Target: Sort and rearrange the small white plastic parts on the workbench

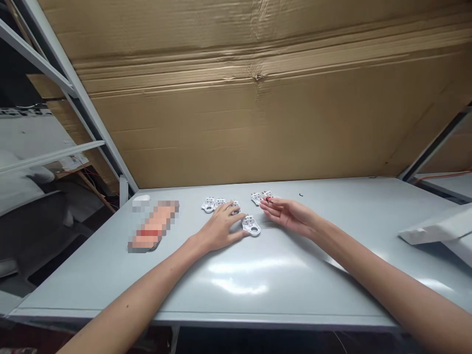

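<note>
My left hand (220,227) rests on the table, thumb and index finger against the left side of a white plastic plate with a round hole (251,227). Its other fingers reach over a row of similar white plates (208,205), partly covering them. My right hand (289,215) is raised just right of that plate, palm turned inward. Between its thumb and fingertips is a small red-and-black piece (269,199), too small to make out exactly. Behind those fingertips lie more white plates (256,198), partly hidden.
A blurred orange flat object (153,226) and a small white item (140,201) lie on the left of the table (236,290). A tiny black piece (301,194) lies at the back. Cardboard (258,123) stands behind, and a white object (435,226) sits at right.
</note>
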Available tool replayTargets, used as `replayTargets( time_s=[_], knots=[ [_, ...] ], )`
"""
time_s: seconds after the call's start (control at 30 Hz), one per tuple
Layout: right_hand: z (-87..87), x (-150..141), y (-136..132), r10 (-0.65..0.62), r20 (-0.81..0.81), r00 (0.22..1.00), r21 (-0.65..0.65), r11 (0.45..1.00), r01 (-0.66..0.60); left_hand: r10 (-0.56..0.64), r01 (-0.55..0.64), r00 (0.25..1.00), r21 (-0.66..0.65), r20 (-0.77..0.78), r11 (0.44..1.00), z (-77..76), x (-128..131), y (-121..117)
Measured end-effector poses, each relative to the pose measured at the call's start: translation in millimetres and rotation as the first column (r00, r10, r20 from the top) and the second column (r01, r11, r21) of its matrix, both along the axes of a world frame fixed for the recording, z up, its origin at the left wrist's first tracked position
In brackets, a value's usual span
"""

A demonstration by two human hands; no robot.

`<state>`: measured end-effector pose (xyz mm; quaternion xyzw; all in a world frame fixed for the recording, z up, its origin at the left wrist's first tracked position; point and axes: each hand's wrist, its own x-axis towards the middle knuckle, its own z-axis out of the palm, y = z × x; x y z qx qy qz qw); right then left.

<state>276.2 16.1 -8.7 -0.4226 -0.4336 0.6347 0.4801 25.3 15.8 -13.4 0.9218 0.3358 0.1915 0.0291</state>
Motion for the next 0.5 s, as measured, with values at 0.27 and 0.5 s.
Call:
replayTargets(
  time_s=[0.27, 0.5],
  knots=[
    [4.0, -0.8, -1.9, -0.040, 0.069, 0.997, 0.048, 0.998, 0.037, 0.002, -0.002, 1.000, -0.007, -0.006, 1.000, 2.1, 0.2, -1.5],
    [20.9, 24.9, -0.2, -0.365, 0.659, 0.657, 0.438, 0.897, 0.060, -0.032, 0.031, 0.999, 0.063, 0.020, 0.998, 1.4, -0.2, 1.8]
  ],
)
